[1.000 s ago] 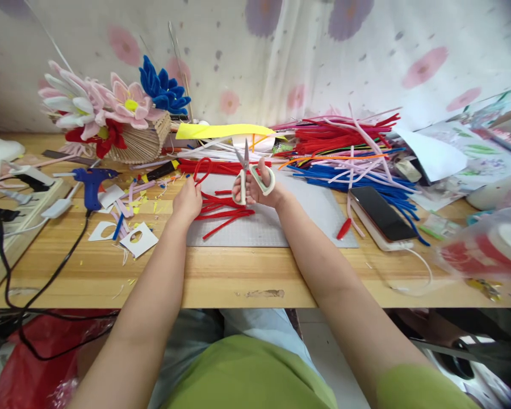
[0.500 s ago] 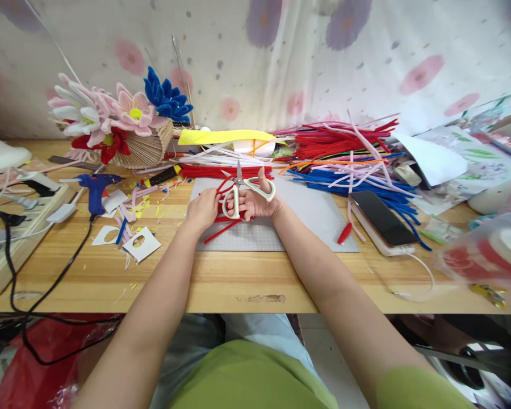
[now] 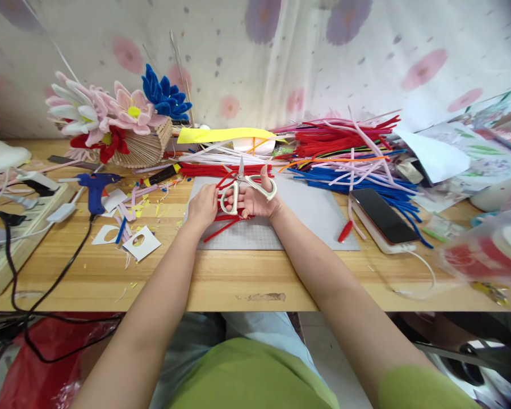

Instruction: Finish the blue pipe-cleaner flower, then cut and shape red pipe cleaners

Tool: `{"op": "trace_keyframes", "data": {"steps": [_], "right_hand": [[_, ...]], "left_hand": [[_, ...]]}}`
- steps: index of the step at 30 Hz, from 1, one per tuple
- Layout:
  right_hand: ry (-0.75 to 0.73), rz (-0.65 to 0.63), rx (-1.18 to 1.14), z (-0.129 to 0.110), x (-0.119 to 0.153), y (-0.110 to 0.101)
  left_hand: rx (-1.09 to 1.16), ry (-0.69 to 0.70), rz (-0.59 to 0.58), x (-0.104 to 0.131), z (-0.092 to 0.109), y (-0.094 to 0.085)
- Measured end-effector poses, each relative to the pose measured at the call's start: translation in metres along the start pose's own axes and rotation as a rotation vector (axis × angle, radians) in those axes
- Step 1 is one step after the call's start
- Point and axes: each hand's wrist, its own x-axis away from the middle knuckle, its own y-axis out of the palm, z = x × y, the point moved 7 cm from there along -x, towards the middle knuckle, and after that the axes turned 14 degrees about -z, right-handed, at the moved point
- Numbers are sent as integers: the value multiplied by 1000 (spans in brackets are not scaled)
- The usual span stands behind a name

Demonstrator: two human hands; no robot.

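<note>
My right hand (image 3: 258,200) is turned palm up, with its thumb and fingers through the white handles of a pair of scissors (image 3: 235,196). The scissors' blades are parted and point away from me. My left hand (image 3: 203,205) is closed around a red pipe cleaner (image 3: 225,180), whose end reaches up near the blades. More cut red pipe cleaners (image 3: 221,226) lie under and between my hands on the grey cutting mat (image 3: 315,218). A row of red pipe cleaners (image 3: 196,170) lies along the mat's far edge.
A blue glue gun (image 3: 96,190) and a power strip (image 3: 29,233) with cables lie left. Pipe-cleaner flowers (image 3: 132,108) stand behind. Bundles of red and blue pipe cleaners (image 3: 344,142), a phone (image 3: 383,216) and a bagged cup (image 3: 489,250) are to the right.
The scissors have shifted very slightly, and their blades remain parted. My left hand has barely moved and keeps its hold; the rest of the table looks the same.
</note>
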Motion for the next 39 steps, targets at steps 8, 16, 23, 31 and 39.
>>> {"op": "trace_keyframes", "data": {"steps": [8,16,23,31,39], "right_hand": [[-95,109,51,-7,3,-5],[-106,76,113,-13,4,-6],[-160,136,131,-15,3,-8],[-199,130,4,-11,-2,-5],[23,88,110,-2,3,-12]], "left_hand": [[5,50,-39,1,8,2],[105,60,-23,-3,5,2],[94,64,-49,-5,6,4],[66,29,-69,-7,2,6],[117,0,-27,-7,-13,7]]}}
